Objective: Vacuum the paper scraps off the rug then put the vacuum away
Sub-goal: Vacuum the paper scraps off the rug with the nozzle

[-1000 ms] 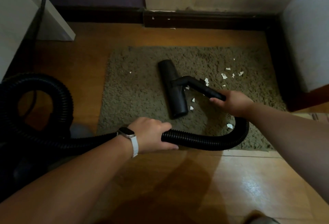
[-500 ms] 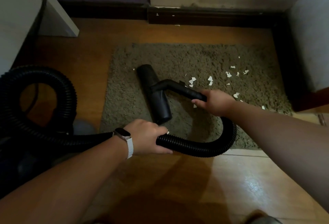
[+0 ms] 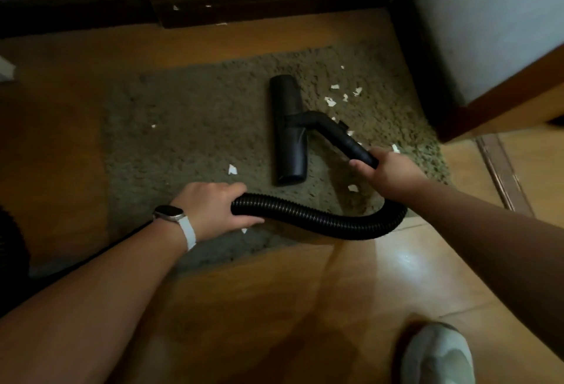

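A shaggy olive rug (image 3: pixel 189 139) lies on the wooden floor. The black vacuum nozzle (image 3: pixel 288 130) rests flat on the rug right of centre. My right hand (image 3: pixel 389 171) grips the rigid neck behind the nozzle. My left hand (image 3: pixel 213 205), with a white-strapped watch on the wrist, holds the black ribbed hose (image 3: pixel 320 220), which curves between both hands. White paper scraps (image 3: pixel 331 102) lie right of the nozzle, with single scraps (image 3: pixel 232 169) near my left hand and at the rug's left.
A dark baseboard (image 3: pixel 274 2) runs along the far wall. A white cabinet with a wooden base (image 3: pixel 494 47) stands at the right, close to the rug. My light shoe (image 3: pixel 438 356) is at the bottom right. Part of the black vacuum (image 3: pixel 12 249) shows at the left edge.
The nozzle went left across the rug, then back to the right near the scraps. My view swung right, so the hose coil at the left is mostly out of frame.
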`<action>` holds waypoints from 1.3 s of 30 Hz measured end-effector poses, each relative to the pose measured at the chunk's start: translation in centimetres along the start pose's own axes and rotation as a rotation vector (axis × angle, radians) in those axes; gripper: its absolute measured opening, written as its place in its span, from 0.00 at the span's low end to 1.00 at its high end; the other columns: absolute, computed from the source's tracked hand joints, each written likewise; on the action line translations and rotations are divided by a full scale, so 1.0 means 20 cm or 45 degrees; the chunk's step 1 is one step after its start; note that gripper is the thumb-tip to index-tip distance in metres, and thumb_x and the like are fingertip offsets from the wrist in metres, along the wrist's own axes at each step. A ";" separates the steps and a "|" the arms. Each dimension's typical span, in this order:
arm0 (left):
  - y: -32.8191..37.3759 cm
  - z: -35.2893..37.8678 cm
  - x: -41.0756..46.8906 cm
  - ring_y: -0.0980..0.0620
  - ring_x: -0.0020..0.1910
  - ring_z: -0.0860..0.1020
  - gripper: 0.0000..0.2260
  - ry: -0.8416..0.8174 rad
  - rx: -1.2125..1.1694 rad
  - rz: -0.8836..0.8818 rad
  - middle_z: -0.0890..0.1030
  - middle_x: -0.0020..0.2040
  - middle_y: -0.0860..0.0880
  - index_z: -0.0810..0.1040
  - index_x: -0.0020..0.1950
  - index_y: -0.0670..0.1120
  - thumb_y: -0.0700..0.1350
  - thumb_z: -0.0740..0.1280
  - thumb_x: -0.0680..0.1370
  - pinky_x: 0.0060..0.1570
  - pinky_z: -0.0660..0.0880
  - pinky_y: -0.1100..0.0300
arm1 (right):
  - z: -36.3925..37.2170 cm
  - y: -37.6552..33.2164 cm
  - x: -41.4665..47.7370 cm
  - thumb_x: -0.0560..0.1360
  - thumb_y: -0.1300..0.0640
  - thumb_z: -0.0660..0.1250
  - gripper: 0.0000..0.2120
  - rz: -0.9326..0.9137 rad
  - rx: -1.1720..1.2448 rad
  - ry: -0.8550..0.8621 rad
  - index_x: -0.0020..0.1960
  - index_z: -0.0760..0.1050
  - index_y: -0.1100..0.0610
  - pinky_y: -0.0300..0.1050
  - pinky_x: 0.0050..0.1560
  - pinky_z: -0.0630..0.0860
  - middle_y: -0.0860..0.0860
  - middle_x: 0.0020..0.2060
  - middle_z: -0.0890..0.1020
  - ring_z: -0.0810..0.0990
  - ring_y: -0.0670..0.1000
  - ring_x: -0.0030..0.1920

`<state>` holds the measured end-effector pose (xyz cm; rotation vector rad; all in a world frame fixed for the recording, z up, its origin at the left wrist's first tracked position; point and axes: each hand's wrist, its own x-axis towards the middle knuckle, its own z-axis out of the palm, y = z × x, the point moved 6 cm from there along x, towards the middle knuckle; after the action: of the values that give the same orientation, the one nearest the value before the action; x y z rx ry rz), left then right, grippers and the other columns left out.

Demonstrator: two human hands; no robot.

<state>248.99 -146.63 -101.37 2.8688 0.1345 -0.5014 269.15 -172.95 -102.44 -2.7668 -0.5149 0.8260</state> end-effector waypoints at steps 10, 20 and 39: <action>-0.03 0.05 0.09 0.55 0.42 0.77 0.27 0.015 -0.075 0.050 0.78 0.40 0.59 0.73 0.50 0.58 0.78 0.55 0.67 0.41 0.73 0.58 | 0.02 0.02 -0.08 0.78 0.33 0.58 0.20 0.104 -0.024 0.062 0.53 0.73 0.50 0.45 0.34 0.74 0.50 0.37 0.78 0.78 0.50 0.36; 0.07 0.03 -0.03 0.57 0.41 0.77 0.25 -0.074 -0.012 0.095 0.78 0.42 0.59 0.73 0.51 0.57 0.75 0.59 0.70 0.40 0.73 0.60 | 0.00 -0.25 0.04 0.78 0.32 0.59 0.20 -0.109 -0.090 -0.013 0.53 0.73 0.48 0.47 0.39 0.75 0.48 0.38 0.78 0.78 0.49 0.38; 0.29 -0.11 0.03 0.56 0.39 0.77 0.24 0.036 0.021 0.046 0.76 0.37 0.58 0.71 0.46 0.57 0.77 0.57 0.70 0.40 0.75 0.58 | -0.20 0.23 -0.01 0.79 0.34 0.57 0.23 0.254 0.015 0.194 0.59 0.73 0.53 0.45 0.34 0.70 0.52 0.39 0.78 0.77 0.51 0.37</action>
<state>250.95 -151.76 -98.35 2.8895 0.0830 -0.4567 272.51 -177.63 -100.49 -2.8742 -0.2084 0.6466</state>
